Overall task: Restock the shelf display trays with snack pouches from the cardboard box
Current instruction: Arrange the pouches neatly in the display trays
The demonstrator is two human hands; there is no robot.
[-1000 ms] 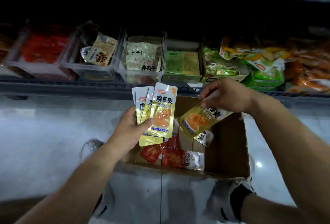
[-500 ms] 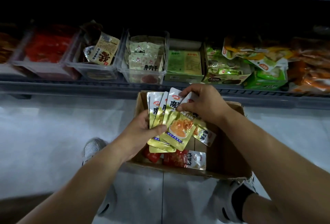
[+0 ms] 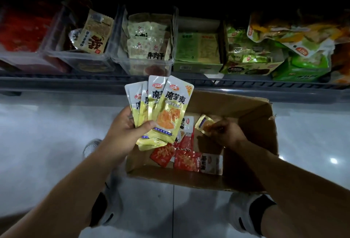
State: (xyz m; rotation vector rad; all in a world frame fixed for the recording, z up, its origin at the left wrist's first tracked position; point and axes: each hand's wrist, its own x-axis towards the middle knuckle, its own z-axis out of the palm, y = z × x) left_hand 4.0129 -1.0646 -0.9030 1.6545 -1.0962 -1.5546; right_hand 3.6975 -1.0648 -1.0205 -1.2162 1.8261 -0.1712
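My left hand [image 3: 123, 133] grips a fan of several yellow snack pouches [image 3: 170, 112], held upright over the left side of the cardboard box [image 3: 253, 124] on the floor. My right hand [image 3: 227, 133] is down inside the box, its fingers pinching a gold-edged pouch [image 3: 205, 125] that lies tilted. Red pouches [image 3: 186, 160] and a white-ended one lie on the box bottom. Clear display trays [image 3: 144, 63] stand on the shelf above, holding pale and tan pouches.
The shelf's dark rail [image 3: 75, 81] runs across just above the box. Green cartons [image 3: 197, 53] and loose green and orange bags [image 3: 303, 34] fill the shelf's right side, red packs [image 3: 22, 29] the left. My shoes [image 3: 246, 217] flank the box on the white tiled floor.
My right hand left the fan after adding a yellow pouch to it and dropped into the box onto another pouch. My left hand raised the fan slightly.
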